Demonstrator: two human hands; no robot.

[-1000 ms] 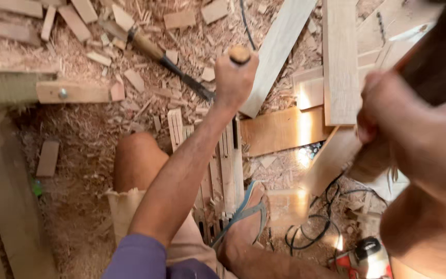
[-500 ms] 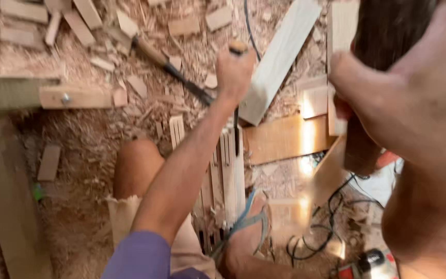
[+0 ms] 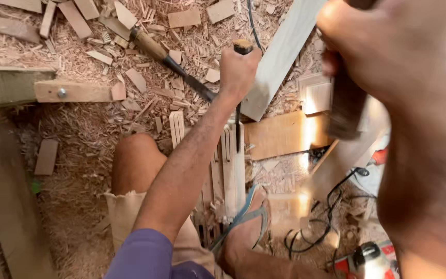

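At frame centre our left hand (image 3: 238,70) grips a chisel (image 3: 238,116) upright on grooved wood (image 3: 232,170), while our right hand (image 3: 388,46), upper right, clasps a dark mallet (image 3: 347,111).

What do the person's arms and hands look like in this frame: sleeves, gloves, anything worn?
Both hands are bare, with no gloves, rings or watch visible. The left hand sits at the end of a bare forearm; a short purple sleeve covers the upper arm. The right hand and its forearm are bare and blurred, close to the camera, and no sleeve is in view there.
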